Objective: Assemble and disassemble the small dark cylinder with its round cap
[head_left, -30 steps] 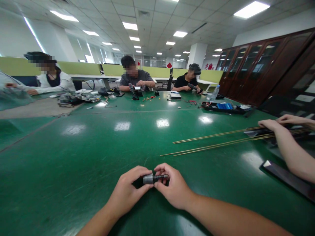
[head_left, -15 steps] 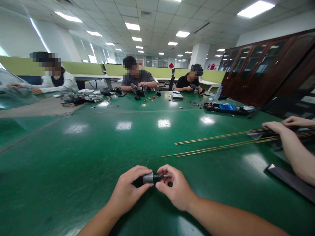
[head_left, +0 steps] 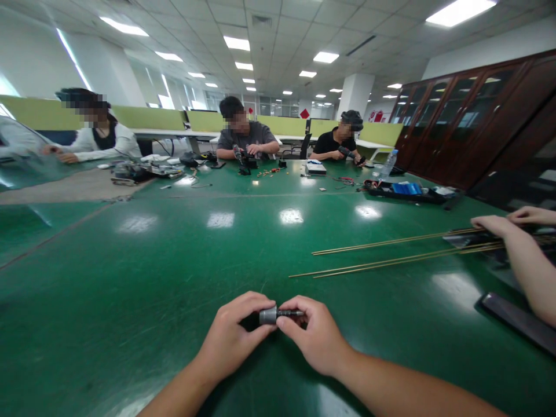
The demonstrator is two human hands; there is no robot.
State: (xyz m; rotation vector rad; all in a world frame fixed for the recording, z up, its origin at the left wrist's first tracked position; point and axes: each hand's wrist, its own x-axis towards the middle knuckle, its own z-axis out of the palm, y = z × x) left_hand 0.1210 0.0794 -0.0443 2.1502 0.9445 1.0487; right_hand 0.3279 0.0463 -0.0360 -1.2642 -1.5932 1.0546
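Holding, left hand [head_left: 232, 333]: thumb and forefinger were pinched nearly closed on the fat grey end [head_left: 268, 315] of a small metal piece [head_left: 273, 315].
Right hand [head_left: 317, 333]: loosely curled, thumb and fingertips in at the thin dark shaft [head_left: 290, 313], thumb right beside the grey end. Finger pressure: couldn't tell.
Metal piece: lay sideways between both hands, shaft pointing right, near the table's front edge. Couldn't tell whether it touched the table.
Just changed: half a second earlier the right thumb stood a little off, with a gap between the two thumbs. By this frame it had closed in and the thumbs nearly met.
Meaning: my read, the right hand had taken a fresh hold on the shaft while the left kept the grey end steady; piece still being worked.
Table [head_left: 174, 289]: green, shiny, scratched.
Rods [head_left: 391, 263]: thin, brass-coloured, lay beyond the right hand, running off to the right.
Neighbour's hands [head_left: 495, 225]: over the far ends of the rods; a dark slab [head_left: 516, 321] lay nearer.
Far side: three people sat at the table, loose parts about them.
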